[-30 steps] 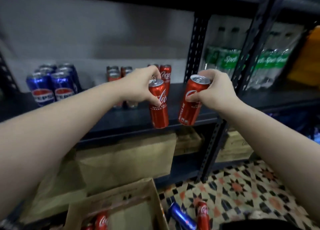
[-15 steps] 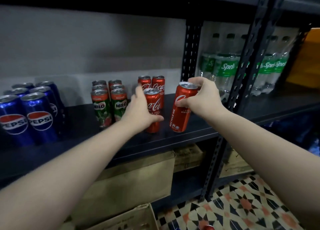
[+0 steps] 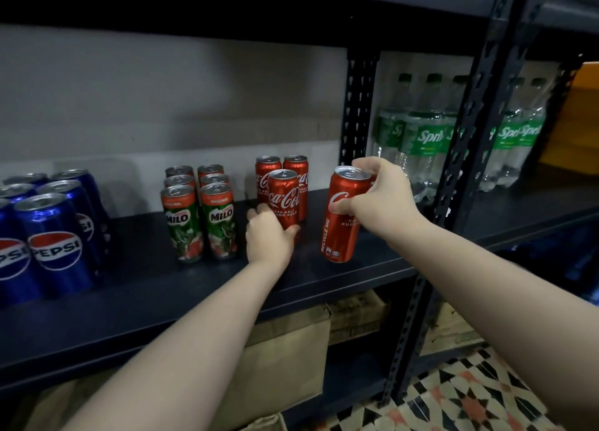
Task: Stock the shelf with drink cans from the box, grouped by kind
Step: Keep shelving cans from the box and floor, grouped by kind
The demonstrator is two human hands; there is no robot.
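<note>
Since 0.5 s ago, the left-hand Coke can (image 3: 282, 200) has been pushed back and set on the shelf (image 3: 146, 288), just in front of the two rear Coke cans (image 3: 281, 171); its base is wrapped by the left hand (image 3: 269, 239), fingers curled round it. The second Coke can (image 3: 345, 216) has been lowered, tilted, base at or just above the shelf; it's gripped near the top by the right hand (image 3: 382, 200), fingers closed round it. Beyond the left fingers: Milo cans (image 3: 201, 213), then Pepsi cans (image 3: 55, 236). Right of the right fingers: upright post (image 3: 358, 106), Sprite bottles (image 3: 421, 139). Risk, prob.: tilted can tipped if released early, or neighbours knocked over when slid in.
</note>
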